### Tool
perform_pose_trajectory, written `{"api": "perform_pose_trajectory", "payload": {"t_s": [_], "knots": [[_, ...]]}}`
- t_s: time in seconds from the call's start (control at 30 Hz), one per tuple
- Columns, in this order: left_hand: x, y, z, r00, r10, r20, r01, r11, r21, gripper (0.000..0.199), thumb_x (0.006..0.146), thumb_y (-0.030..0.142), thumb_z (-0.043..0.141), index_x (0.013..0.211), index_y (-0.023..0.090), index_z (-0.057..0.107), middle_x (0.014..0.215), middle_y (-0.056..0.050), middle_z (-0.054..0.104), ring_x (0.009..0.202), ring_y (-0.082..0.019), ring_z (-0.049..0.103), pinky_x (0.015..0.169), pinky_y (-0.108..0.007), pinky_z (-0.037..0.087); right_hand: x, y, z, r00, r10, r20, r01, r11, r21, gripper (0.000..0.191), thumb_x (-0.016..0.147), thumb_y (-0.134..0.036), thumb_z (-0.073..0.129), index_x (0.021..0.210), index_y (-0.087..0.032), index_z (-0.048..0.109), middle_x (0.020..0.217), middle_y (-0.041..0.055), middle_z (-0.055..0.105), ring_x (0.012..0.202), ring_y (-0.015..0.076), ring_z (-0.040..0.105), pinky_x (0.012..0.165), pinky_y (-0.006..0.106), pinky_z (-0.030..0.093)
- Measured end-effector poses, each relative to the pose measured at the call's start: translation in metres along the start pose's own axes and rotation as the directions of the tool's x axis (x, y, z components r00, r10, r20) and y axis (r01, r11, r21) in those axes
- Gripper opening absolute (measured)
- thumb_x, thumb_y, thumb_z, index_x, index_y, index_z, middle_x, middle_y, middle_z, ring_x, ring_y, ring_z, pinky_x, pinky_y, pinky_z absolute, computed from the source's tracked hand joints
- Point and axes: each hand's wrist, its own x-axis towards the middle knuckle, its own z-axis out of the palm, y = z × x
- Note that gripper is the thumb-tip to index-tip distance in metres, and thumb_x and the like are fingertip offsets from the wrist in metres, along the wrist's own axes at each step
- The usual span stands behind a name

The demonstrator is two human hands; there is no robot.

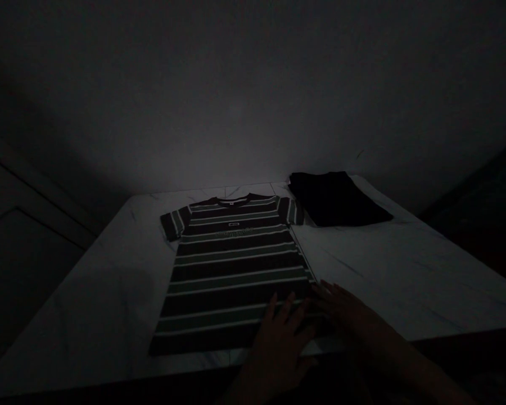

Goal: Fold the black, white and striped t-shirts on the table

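A striped short-sleeved T-shirt (pixel 236 259) lies spread face up on the table, its neckline toward the wall and its hem toward me. Dark bands alternate with green ones edged in thin pale lines, and a small label print sits on the chest. My left hand (pixel 280 337) rests on the lower right of the shirt with its fingers spread. Beside it, my right hand (pixel 341 306) lies along the shirt's right side edge near the hem, fingers stretched out. The dim light hides whether the right fingertips pinch any cloth.
A folded stack of black cloth (pixel 339 199) lies at the table's back right, close to the shirt's right sleeve. The white marble-patterned table (pixel 388 270) meets a plain wall (pixel 236 112) behind. A panelled surface (pixel 21 242) stands at the left. The room is very dark.
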Motion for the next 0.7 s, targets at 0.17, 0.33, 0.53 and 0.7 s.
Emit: {"api": "perform_pose_trajectory", "payload": {"t_s": [0.17,0.33,0.53,0.7], "knots": [[-0.003,0.002,0.001,1.0,0.0,-0.004,0.0,0.999,-0.049,0.07,0.094,0.055,0.05,0.156,0.031,0.029,0.156,-0.008,0.042,0.14,-0.033,0.039,0.117,-0.056,0.028,0.114,-0.07,-0.02,0.938,-0.306,0.164,0.257,0.93,0.265,0.05,0.104,-0.032,0.041,0.154,-0.023,0.036,0.16,0.0086,0.034,0.149,0.0209,0.026,0.122,0.044,0.026],[0.002,-0.003,0.009,1.0,0.011,-0.01,-0.011,1.0,-0.016,0.072,0.091,0.057,0.054,0.155,0.035,0.03,0.158,-0.007,0.039,0.141,-0.034,0.036,0.115,-0.056,0.031,0.223,-0.113,0.02,0.743,-0.628,0.232,0.564,0.774,0.288,0.059,0.103,-0.045,0.045,0.156,-0.024,0.031,0.163,0.0083,0.027,0.151,0.0195,0.02,0.124,0.045,0.011],[0.007,-0.006,0.011,1.0,0.02,0.007,-0.02,0.999,0.028,0.056,0.092,0.051,0.057,0.145,0.04,0.045,0.159,-0.004,0.035,0.146,-0.034,0.027,0.117,-0.059,0.026,0.325,-0.133,0.051,0.955,-0.233,0.182,0.23,0.972,0.036,0.061,0.103,-0.051,0.037,0.155,-0.019,0.032,0.163,0.0156,0.019,0.151,0.0306,0.016,0.121,0.057,0.012],[0.0,0.0,0.016,0.999,0.034,0.029,-0.035,0.998,0.046,0.032,0.097,0.039,0.057,0.126,0.026,0.059,0.139,-0.01,0.054,0.119,-0.024,0.056,0.101,-0.048,0.049,0.287,-0.204,0.076,0.904,-0.413,0.106,0.398,0.907,0.138,0.079,0.098,-0.062,0.041,0.154,-0.007,0.032,0.161,0.0245,0.022,0.15,0.0384,0.016,0.119,0.063,0.013]]}}
